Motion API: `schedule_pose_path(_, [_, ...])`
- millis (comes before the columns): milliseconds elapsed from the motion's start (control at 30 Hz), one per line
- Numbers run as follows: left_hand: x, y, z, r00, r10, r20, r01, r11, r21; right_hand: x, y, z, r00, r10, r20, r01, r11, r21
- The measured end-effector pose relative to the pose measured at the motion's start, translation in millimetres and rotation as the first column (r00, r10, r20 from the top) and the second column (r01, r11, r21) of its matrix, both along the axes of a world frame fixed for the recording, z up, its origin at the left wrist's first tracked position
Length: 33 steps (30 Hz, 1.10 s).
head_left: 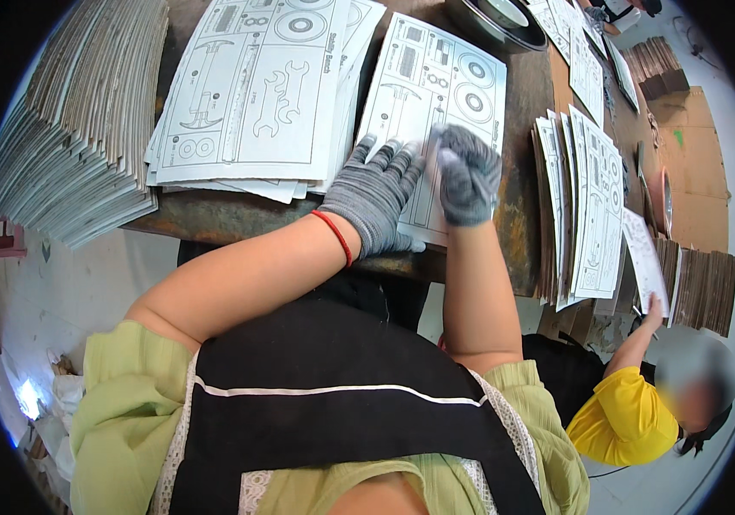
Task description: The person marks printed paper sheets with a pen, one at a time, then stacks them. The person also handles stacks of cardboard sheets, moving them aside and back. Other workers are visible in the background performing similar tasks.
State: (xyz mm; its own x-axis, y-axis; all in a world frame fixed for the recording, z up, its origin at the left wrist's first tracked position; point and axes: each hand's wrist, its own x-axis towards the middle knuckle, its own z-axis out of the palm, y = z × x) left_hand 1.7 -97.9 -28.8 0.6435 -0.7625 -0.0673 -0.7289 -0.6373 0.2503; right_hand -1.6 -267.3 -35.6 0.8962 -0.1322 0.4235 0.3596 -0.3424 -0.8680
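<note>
A printed board (397,64) with line drawings of tools and rings lies in front of me on the dark worktable. My left hand (370,196), in a grey knitted glove, rests flat on its near left part with fingers spread. Over its right side, my gloved right hand (469,176) is curled closed. A pale, blurred shape shows beside the right fingers; what they grip cannot be made out. Just left of my left hand is a loose pile of similar printed boards (299,94), overlapping unevenly.
A tall leaning stack of boards (84,120) stands at far left. Dark round bowls (518,36) sit at the table's back. More printed boards (595,206) stand to the right. Beyond them, a person in a yellow top (629,421) holds a sheet (645,253) near cardboard stacks (702,287).
</note>
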Motion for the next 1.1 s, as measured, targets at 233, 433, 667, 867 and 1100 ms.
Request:
schedule_pose_path(233, [-1,1,10,0.999,-0.009,-0.035,0.012,0.996,0.09,-132,34,20,1.0,-0.027,-0.008,0.018,0.821,-0.571])
schedule_pose_path(433, [-1,0,13,0.997,-0.042,-0.072,0.05,0.992,0.117,-118,26,30,0.996,-0.075,0.038,0.075,0.997,-0.006])
schedule_pose_path(667, [20,40,77,0.99,-0.003,0.14,0.062,0.906,-0.418,-176,-48,73,0.341,0.013,0.94,0.132,-0.991,-0.034])
schedule_pose_path(867, [51,148,87,0.961,0.042,-0.272,-0.269,-0.072,-0.96,-152,-21,69,0.897,-0.109,0.428,-0.067,0.924,0.376])
schedule_pose_path(1100, [38,206,42,0.977,0.201,-0.076,-0.211,0.966,-0.153,-126,-32,10,0.959,-0.228,0.169,0.16,0.925,0.344])
